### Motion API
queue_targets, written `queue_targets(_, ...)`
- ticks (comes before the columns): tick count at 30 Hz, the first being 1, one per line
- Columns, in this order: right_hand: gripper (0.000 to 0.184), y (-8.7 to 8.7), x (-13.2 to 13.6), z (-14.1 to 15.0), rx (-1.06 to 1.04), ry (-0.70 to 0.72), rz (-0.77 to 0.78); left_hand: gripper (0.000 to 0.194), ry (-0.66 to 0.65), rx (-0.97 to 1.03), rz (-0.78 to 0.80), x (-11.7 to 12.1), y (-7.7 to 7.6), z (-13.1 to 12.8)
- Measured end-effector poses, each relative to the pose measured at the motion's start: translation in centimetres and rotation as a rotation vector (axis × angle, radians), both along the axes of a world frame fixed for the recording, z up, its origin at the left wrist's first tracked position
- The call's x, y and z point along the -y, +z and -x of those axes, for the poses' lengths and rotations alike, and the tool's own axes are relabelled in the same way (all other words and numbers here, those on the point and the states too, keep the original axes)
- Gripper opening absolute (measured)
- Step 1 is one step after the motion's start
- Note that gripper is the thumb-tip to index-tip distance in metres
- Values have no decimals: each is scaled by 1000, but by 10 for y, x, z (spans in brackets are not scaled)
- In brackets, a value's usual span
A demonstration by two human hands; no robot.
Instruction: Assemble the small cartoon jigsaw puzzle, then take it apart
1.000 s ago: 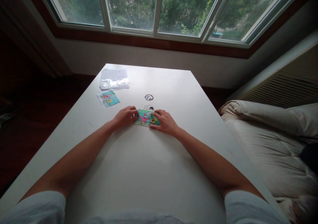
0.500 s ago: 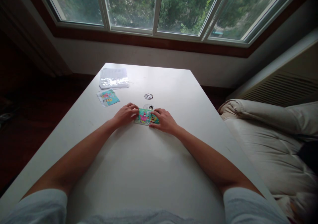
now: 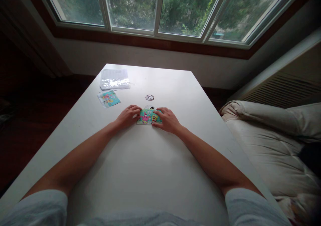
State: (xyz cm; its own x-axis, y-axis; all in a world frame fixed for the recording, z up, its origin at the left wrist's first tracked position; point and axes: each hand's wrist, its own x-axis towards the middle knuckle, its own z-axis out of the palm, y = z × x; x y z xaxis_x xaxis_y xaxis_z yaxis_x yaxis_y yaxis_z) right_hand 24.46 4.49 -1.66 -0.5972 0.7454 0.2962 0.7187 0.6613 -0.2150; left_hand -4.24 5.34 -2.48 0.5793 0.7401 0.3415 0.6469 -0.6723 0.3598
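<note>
A small flat rectangular card, green with pink and yellow cartoon figures, lies on the white table in front of me. My left hand grips its left edge, fingers curled and bunched against the far corner. At the other end, my right hand clasps the card between the thumb at the near edge and the fingers across the top. Its right end is partly hidden under those fingers. Just beyond the card sits a round hole in the table, partly covered from view.
A second round hole shows farther back on the table. At the left lie a cartoon-printed packet and a clear plastic sleeve with papers. A cream padded seat stands along the right side, and windows rise behind.
The card has turned slightly to lie more level and shifted a little to the right. Both hands have moved slightly with it, keeping their hold.
</note>
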Motion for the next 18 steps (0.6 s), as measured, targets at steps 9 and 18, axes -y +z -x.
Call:
queue_targets(9,28,-18,-41,-33,-179,-245,5,19,87,113,67,-5,-9,5)
queue_targets(18,35,-26,-53,-45,-87,-165,19,41,154,69,179,-12,-9,9)
